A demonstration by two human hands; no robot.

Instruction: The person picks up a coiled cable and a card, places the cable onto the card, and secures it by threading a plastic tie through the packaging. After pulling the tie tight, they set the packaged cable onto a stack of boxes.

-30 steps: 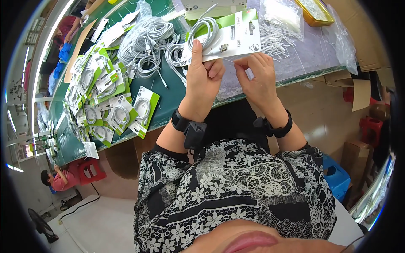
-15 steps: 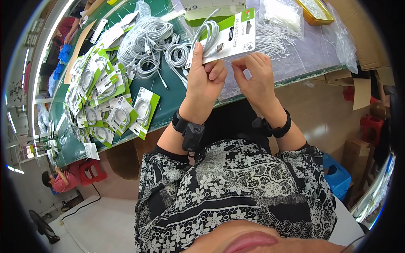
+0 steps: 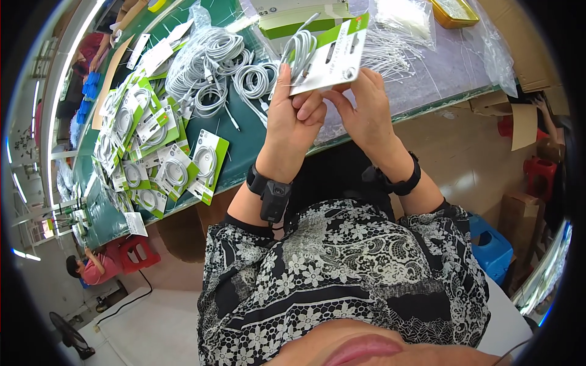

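My left hand (image 3: 292, 113) is closed around the lower left of a white and green packaging card (image 3: 336, 64), its thumb pressed against the front. A coiled grey USB cable (image 3: 300, 52) lies on the left part of that card, one end sticking up past it. Close by on the right, my right hand (image 3: 368, 113) has its thumb and fingers bent together at the card's lower edge. Its fingertips are partly behind the card, so what they pinch is hidden. Beyond the hands, many loose white cable ties (image 3: 390, 58) lie spread on the table.
Left on the green tabletop is a heap of carded cables (image 3: 143, 131). Loose coiled cables (image 3: 253, 82) and a plastic bag of cables (image 3: 189, 73) lie beside it. A yellow tray (image 3: 455, 13) stands at the far right. A blue stool (image 3: 490, 250) is below right.
The card has tilted, its front now turned more edge-on. My right hand has moved up and left, its fingertips passing behind the card's lower edge. My left hand keeps its hold.
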